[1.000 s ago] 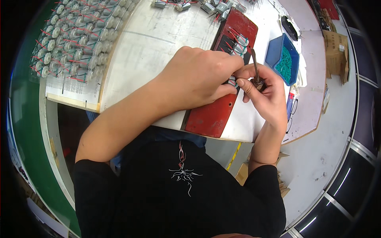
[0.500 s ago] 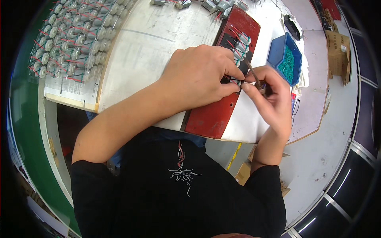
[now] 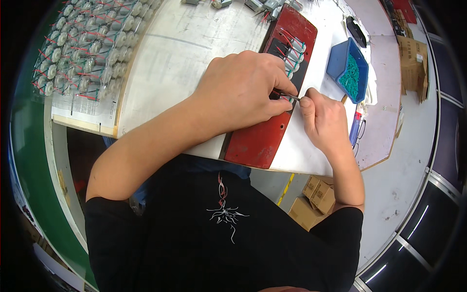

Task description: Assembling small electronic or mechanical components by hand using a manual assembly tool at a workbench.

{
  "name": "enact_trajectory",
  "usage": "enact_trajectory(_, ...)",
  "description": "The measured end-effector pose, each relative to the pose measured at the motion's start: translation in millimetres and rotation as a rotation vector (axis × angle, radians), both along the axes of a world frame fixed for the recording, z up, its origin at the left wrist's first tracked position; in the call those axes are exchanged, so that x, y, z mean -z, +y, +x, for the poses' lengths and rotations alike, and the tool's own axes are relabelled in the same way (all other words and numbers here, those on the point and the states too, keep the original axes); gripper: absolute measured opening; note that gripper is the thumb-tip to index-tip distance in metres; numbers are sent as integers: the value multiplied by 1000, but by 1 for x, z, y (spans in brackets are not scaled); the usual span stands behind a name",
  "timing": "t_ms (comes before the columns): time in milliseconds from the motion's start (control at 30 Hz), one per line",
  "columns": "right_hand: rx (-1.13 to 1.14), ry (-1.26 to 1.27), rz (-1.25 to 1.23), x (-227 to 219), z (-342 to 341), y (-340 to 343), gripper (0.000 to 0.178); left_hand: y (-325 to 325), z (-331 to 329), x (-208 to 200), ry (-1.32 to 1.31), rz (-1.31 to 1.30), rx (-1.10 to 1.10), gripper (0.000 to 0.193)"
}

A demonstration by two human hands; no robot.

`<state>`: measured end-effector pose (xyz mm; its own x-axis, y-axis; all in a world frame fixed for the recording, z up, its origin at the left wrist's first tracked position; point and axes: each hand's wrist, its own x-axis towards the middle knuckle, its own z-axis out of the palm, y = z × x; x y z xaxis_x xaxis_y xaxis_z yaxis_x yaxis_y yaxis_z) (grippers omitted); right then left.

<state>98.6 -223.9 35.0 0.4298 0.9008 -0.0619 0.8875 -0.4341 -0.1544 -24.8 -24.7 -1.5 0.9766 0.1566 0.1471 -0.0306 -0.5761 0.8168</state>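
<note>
My left hand [image 3: 245, 90] rests over a red fixture block [image 3: 255, 143], thumb and forefinger pinching at a small motor [image 3: 291, 99] mostly hidden under them. My right hand [image 3: 325, 119] is closed around a thin metal-shafted tool [image 3: 293, 97]; its handle is hidden in the fist. The shaft points left, its tip at the motor between my left fingers. Farther up the block, a row of small silver motors [image 3: 294, 54] with red wires, white ends and green bands sits in the dark strip.
A blue bin [image 3: 335, 63] of small green pieces [image 3: 351, 78] stands right of the block. Loose motors [image 3: 258, 5] lie at the far edge. Clear trays of wired motors [image 3: 87, 48] are stacked at left. A black object [image 3: 356, 32] and glasses [image 3: 361, 130] lie at right; cardboard boxes [image 3: 314, 199] sit below.
My right hand has turned and closed into a fist, swinging the tool's shaft from pointing up to pointing left at the motor. My left hand stays nearly in place.
</note>
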Motion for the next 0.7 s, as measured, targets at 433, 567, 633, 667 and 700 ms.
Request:
enact_trajectory(433, -27, 40, -171, -8, 5, 6, 42, -1, 4, 6, -87, -75, 7, 20)
enact_trajectory(567, -61, 66, -180, -8, 9, 7, 42, 1, 5, 7, -99, -75, 22, 20)
enact_trajectory(633, -61, 84, -178, -7, 10, 9, 42, 1, 5, 6, -103, -74, 25, 20)
enact_trajectory(667, -61, 100, -175, -7, 10, 9, 42, 1, 5, 5, -98, -69, 28, 20)
enact_trajectory(700, -61, 115, -171, -7, 9, 10, 43, 1, 5, 4, -92, -64, 31, 20)
